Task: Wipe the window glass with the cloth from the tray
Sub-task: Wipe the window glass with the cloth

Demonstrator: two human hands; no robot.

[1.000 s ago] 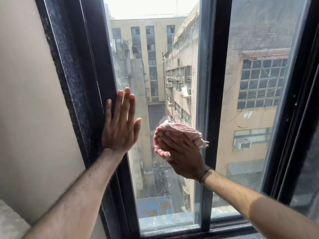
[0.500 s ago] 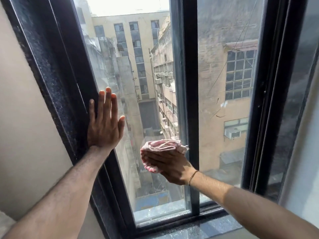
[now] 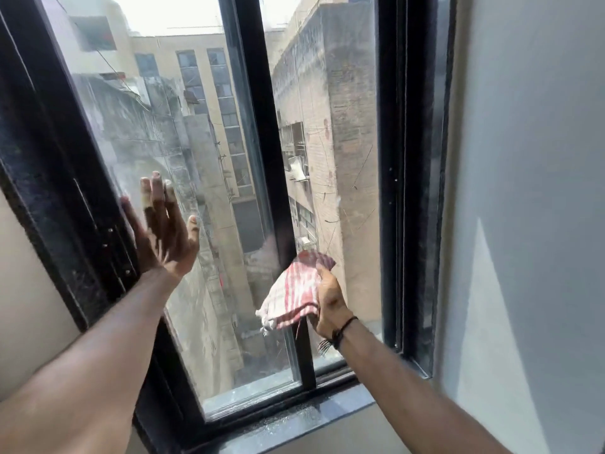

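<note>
A black-framed window fills the view, with a left glass pane (image 3: 170, 126) and a narrower right pane (image 3: 343, 152). My right hand (image 3: 329, 304) grips a red-and-white striped cloth (image 3: 293, 294) low down, in front of the black centre bar (image 3: 265, 152); the cloth hangs loose beside the hand. My left hand (image 3: 162, 231) is raised with fingers spread at the left pane's left edge, blurred, and I cannot tell whether it touches the glass. The left pane looks hazy and smeared above this hand.
A dark stone sill (image 3: 294, 421) runs below the window. The thick black frame (image 3: 65, 204) stands on the left, and a pale wall (image 3: 530, 191) stands close on the right. Buildings show beyond the glass.
My right hand has come off the left pane and shifted right with the cloth, which now hangs loose instead of pressed flat. My left hand has lifted from its flat press. The view has turned right.
</note>
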